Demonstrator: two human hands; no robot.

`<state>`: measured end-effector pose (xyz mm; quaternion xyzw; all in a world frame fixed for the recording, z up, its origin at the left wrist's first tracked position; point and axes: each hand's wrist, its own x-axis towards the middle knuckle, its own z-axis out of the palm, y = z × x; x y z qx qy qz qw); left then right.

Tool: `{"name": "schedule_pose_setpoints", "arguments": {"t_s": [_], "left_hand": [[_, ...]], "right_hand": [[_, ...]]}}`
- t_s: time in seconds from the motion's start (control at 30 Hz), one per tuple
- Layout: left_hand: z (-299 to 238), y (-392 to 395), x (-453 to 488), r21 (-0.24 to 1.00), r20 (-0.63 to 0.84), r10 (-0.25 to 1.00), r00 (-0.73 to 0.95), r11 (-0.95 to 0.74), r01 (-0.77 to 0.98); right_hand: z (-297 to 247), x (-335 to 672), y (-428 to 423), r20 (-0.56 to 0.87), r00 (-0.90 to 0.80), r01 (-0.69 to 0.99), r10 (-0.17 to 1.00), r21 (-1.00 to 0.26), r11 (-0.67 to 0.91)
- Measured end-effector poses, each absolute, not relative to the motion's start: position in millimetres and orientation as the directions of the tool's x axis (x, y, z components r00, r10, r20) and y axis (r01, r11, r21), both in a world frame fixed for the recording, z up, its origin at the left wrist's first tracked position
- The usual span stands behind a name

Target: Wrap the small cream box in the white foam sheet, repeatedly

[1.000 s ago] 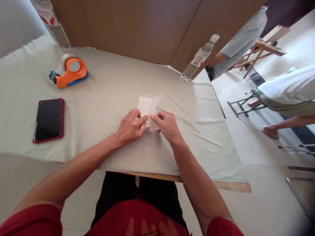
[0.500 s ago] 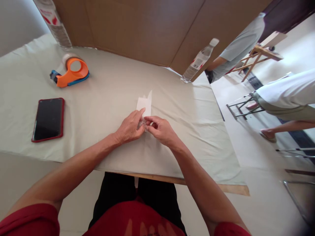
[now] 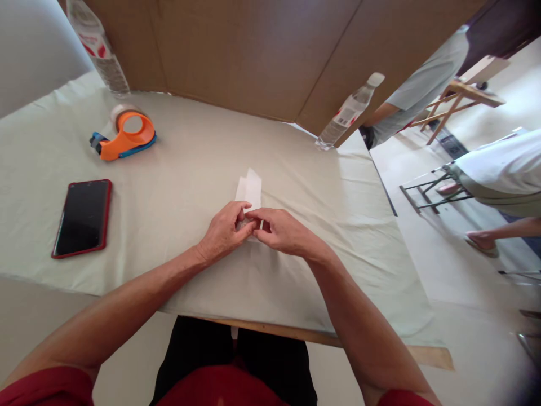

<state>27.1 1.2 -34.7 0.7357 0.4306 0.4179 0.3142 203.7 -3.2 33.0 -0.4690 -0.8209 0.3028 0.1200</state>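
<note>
A small folded piece of white paper (image 3: pixel 250 190) lies on the pale green cloth (image 3: pixel 186 169) in the middle of the table. My left hand (image 3: pixel 224 231) and my right hand (image 3: pixel 281 232) meet at its near end, fingertips pinched together on the paper. The near part of the paper is hidden under my fingers. Only a narrow folded strip sticks out beyond them.
A phone in a red case (image 3: pixel 82 217) lies at the left. An orange tape dispenser (image 3: pixel 124 135) sits at the back left. Two plastic water bottles (image 3: pixel 349 110) (image 3: pixel 98 46) stand against a brown cardboard wall (image 3: pixel 253 51). Other people (image 3: pixel 499 169) sit at the right.
The paper's right flap, spread out a second ago, is now folded over into a narrow strip. Both hands stayed pinched at its near end.
</note>
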Motion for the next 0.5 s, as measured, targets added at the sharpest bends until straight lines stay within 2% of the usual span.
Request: {"name": "schedule_pose_setpoints", "arguments": {"t_s": [0.2,0.27,0.33,0.4,0.47,0.5], "left_hand": [[-32.3,1.8,24.1,0.778,0.397,0.861,0.319,-0.500,0.381],[-32.6,2.1,25.5,0.772,0.402,0.863,0.307,-0.499,0.393],[-33.3,2.4,27.2,0.766,0.402,0.865,0.300,-0.497,0.408],[-33.3,2.4,28.5,0.755,0.398,0.864,0.309,-0.500,0.425],[-32.3,2.3,29.0,0.746,0.388,0.862,0.326,-0.501,0.439],[-31.7,2.2,29.0,0.743,0.381,0.863,0.331,-0.499,0.445]], "right_hand": [[53.2,207.2,26.0,-0.208,-0.659,0.611,0.723,-0.708,0.353],[53.0,208.3,30.3,-0.202,-0.654,0.576,0.729,-0.758,0.307],[46.0,213.3,31.7,-0.143,-0.529,0.548,0.836,-0.810,0.208],[33.6,221.4,32.5,-0.083,-0.274,0.497,0.958,-0.865,0.067],[19.0,228.6,34.9,-0.123,-0.062,0.435,0.991,-0.897,-0.084],[12.1,230.6,37.0,-0.172,-0.019,0.411,0.985,-0.899,-0.149]]}}
